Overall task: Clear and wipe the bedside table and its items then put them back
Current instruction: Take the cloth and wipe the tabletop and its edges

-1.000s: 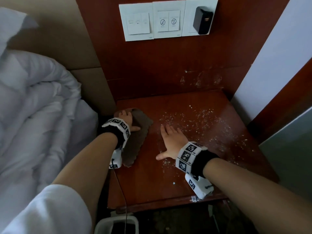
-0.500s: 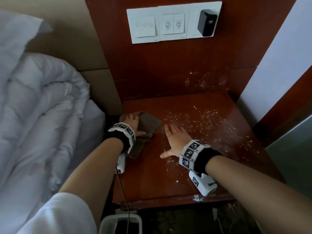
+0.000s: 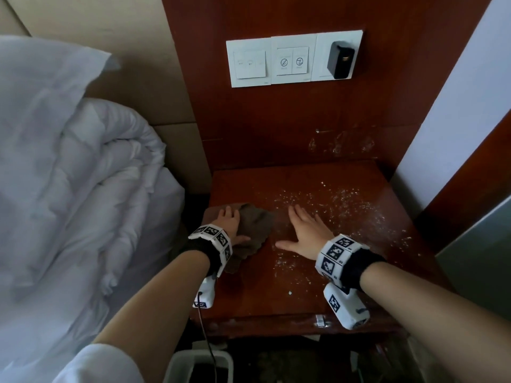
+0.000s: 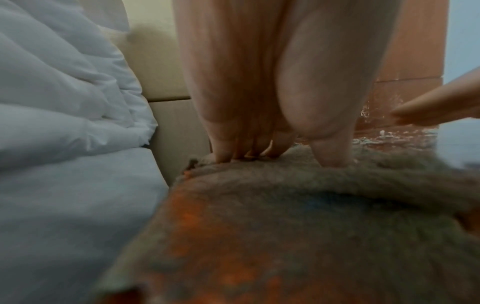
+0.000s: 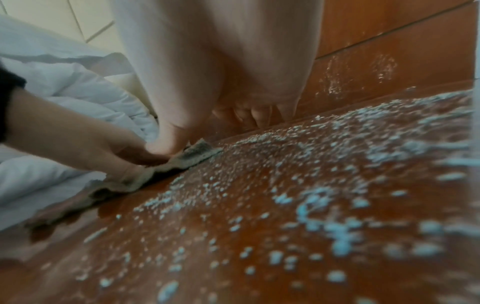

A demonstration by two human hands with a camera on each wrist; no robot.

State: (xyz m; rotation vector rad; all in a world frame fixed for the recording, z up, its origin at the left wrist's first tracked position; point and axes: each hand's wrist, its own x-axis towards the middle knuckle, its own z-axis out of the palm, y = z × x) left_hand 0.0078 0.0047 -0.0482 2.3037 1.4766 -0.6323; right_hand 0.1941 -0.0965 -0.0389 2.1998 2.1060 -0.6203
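Head looks down — wrists skim the tabletop (image 3: 276, 297).

Crumb-strewn bedside table (image 3: 318, 297) under brown cloth (image 3: 253, 230)

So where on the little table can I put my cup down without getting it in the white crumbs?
The front strip of the bedside table, near its front edge between the two wrists, has only stray crumbs. The white crumbs crowd the right and back; the cloth under the left hand fills the left.
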